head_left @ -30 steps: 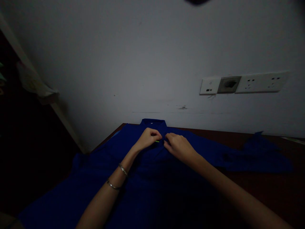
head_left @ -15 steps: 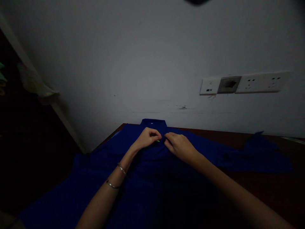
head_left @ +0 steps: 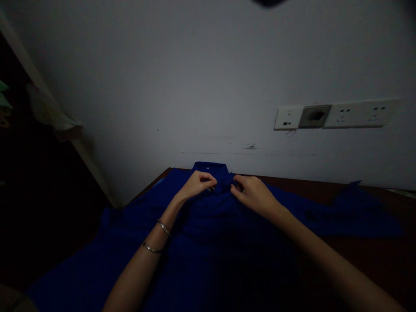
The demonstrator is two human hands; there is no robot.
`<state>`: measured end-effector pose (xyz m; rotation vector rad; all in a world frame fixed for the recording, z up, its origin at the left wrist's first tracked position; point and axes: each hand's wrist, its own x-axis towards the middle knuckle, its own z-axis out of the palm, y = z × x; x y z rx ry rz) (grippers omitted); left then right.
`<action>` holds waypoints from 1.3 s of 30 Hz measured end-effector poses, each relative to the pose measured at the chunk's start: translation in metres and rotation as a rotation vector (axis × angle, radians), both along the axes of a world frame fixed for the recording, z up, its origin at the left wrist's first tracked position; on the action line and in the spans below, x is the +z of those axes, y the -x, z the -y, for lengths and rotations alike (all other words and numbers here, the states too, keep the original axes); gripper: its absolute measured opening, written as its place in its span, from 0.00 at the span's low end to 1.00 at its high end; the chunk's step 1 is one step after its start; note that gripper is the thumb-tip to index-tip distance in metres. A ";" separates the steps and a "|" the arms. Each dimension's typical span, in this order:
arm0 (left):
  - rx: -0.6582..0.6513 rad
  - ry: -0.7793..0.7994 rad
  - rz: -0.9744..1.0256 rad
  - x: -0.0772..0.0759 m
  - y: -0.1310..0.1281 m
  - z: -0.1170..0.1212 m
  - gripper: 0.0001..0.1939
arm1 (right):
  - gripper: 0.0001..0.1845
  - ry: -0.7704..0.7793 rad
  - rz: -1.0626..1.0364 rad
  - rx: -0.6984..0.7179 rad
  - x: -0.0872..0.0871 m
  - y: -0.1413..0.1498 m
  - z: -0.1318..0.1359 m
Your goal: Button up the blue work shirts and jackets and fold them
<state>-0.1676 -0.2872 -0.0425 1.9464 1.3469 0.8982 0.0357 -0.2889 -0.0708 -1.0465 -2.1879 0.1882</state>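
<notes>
A dark blue collared shirt lies spread out with its collar at the far end, close to the wall. Just below the collar, my left hand pinches the front of the shirt between thumb and fingers. Some small shiny or light detail shows under its fingertips, too small to name. My right hand grips the cloth a short way to the right, fingers bent, with a raised fold of fabric between the two hands. Any button there is too dark to make out. Two bracelets circle my left forearm.
Beneath the shirt is a dark red-brown table, its back edge along a pale wall. Sockets and switches sit on the wall at right. One sleeve stretches right. A plastic bag hangs at the left.
My right hand has shifted to the right and my left hand slightly to the left, so the gap between them is wider. The cloth between them is now more visible.
</notes>
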 end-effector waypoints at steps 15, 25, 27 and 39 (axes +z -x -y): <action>-0.115 0.113 0.001 -0.007 -0.023 0.010 0.12 | 0.12 0.132 -0.193 0.162 -0.005 0.000 -0.008; -0.031 -0.062 -0.063 -0.015 -0.024 0.006 0.07 | 0.15 0.219 -0.309 0.249 0.000 0.001 -0.006; 0.030 -0.115 -0.070 -0.010 -0.019 0.005 0.07 | 0.16 0.212 -0.314 0.246 0.002 -0.002 -0.007; 0.883 -0.429 0.260 0.098 0.174 -0.019 0.08 | 0.15 0.089 -0.138 0.082 -0.005 -0.013 -0.021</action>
